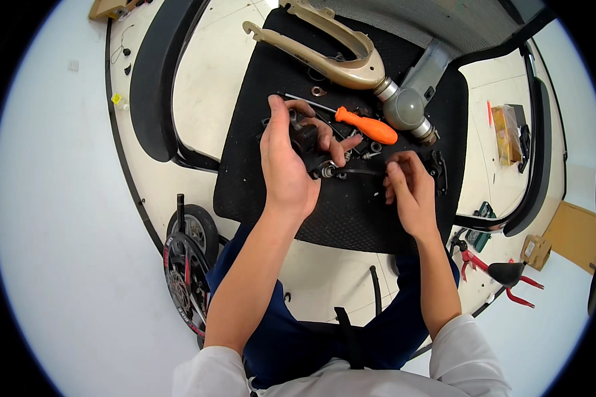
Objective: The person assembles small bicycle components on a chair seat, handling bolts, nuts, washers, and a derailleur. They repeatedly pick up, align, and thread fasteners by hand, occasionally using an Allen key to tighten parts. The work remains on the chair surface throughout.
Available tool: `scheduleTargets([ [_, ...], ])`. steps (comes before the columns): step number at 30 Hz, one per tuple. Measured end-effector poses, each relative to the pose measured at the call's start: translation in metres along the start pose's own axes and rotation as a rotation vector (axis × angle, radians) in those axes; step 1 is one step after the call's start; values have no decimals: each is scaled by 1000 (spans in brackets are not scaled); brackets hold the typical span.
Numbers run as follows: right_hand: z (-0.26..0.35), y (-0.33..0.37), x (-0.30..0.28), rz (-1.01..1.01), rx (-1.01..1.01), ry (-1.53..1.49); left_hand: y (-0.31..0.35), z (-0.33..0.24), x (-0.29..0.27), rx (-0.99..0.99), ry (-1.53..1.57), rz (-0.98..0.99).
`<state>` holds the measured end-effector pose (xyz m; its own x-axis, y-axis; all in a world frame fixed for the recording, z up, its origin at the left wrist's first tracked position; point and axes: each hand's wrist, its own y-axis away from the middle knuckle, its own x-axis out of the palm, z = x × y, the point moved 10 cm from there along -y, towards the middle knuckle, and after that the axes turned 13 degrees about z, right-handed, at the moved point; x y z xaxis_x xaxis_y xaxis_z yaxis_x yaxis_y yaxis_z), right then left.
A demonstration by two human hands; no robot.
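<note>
Black part (303,139) sits in my left hand (286,169), up over the seat (341,221), and I look at it from far away through the head camera. My left palm is turned up, with the thumb on the left side of the part and the fingers bent around it from the top and the right, so that hand is clamped on it. Some of the part hides behind those fingers, so I can't tell its whole shape. Its long way seems to point up the picture and a bit left. Out of its low right end comes a shiny metal bit (327,172), and from there a thin dark cable (361,171) goes almost straight across to my right hand (412,192). So the part lies to the left of my right fingers, and the cable fills the gap between the two hands. My left hand is much nearer the part; my right hand is at the cable's far end. The right thumb and fingers are bent close to each other there, but I can't tell if they pinch the cable or only touch it. Just above the cable are small bolts (375,147) and an orange screwdriver (367,126).
</note>
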<state>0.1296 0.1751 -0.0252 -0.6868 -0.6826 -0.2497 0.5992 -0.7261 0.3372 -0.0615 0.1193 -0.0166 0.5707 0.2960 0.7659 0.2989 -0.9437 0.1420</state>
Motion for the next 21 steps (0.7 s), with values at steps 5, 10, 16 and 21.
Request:
scheduleTargets([
  [5,-29,2,37,197,294,-705,6,-15,19,183,-144,90],
  [10,-28,-11,40,113,289,-965,11,-14,25,240,-271,117],
  [16,22,-63,35,223,213,-407,15,8,3,183,-293,-25],
  [21,142,-74,68,224,-425,491,6,40,-11,3,20,-152],
])
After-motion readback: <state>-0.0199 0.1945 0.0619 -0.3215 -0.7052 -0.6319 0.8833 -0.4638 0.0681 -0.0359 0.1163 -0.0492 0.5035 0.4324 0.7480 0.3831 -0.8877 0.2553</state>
